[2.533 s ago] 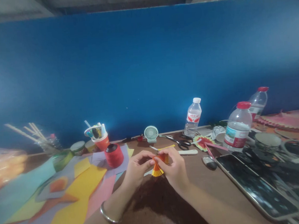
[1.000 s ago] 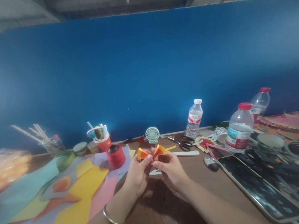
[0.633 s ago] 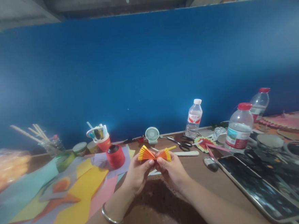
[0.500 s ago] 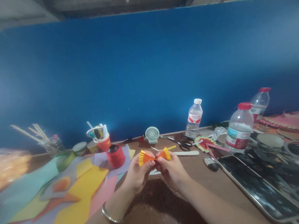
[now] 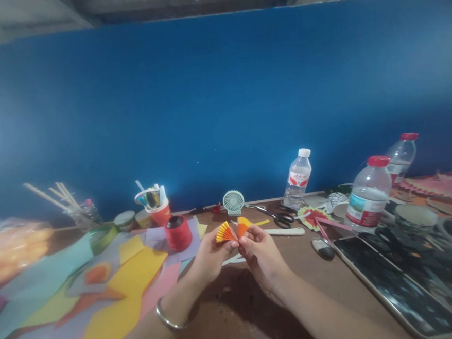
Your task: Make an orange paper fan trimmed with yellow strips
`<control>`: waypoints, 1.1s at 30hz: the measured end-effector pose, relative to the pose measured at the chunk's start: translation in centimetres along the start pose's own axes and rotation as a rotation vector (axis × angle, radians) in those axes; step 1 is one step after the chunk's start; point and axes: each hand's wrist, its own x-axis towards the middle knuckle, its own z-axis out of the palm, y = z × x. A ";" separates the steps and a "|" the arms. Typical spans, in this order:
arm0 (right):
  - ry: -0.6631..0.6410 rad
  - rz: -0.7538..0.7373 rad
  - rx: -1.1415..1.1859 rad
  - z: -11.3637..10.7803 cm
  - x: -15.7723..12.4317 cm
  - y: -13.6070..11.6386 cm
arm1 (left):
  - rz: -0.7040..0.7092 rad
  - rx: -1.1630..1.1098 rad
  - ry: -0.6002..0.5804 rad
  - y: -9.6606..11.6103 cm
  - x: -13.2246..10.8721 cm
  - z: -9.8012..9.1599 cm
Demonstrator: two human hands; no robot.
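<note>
Between my two hands is a small pleated paper fan (image 5: 225, 232), orange and yellow, pinched narrow at its middle and flaring at both ends. My left hand (image 5: 213, 253) is closed on the left half, thumb near the narrow middle. On the right half, my right hand (image 5: 259, 250) grips the folds with thumb and fingers, and that half stands more upright. Both hands hover above the brown table (image 5: 236, 313). Behind them stands a small white fan (image 5: 233, 203). A red thread spool (image 5: 178, 234) is left of my left hand.
Coloured paper sheets (image 5: 129, 279) cover the left side. A cup of pens (image 5: 160, 213) stands behind the spool. Black-handled scissors (image 5: 282, 219), a white-handled tool (image 5: 286, 232), water bottles (image 5: 369, 195), a computer mouse (image 5: 323, 248) and a phone (image 5: 396, 281) lie or stand to the right.
The right half of the pleated paper has turned up and its folds have swung towards the left half. My view has shifted slightly left.
</note>
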 end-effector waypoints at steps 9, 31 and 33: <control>0.095 0.123 0.063 1.2 -0.5 -0.5 | -0.052 -0.086 0.135 -1.4 0.3 -0.3; 0.188 -0.127 -0.346 0.4 -0.1 -0.3 | -0.070 -0.166 0.312 -1.9 0.1 0.8; 0.180 -0.126 -0.381 0.3 -0.1 -0.4 | -0.085 -0.151 0.305 -1.9 0.1 0.8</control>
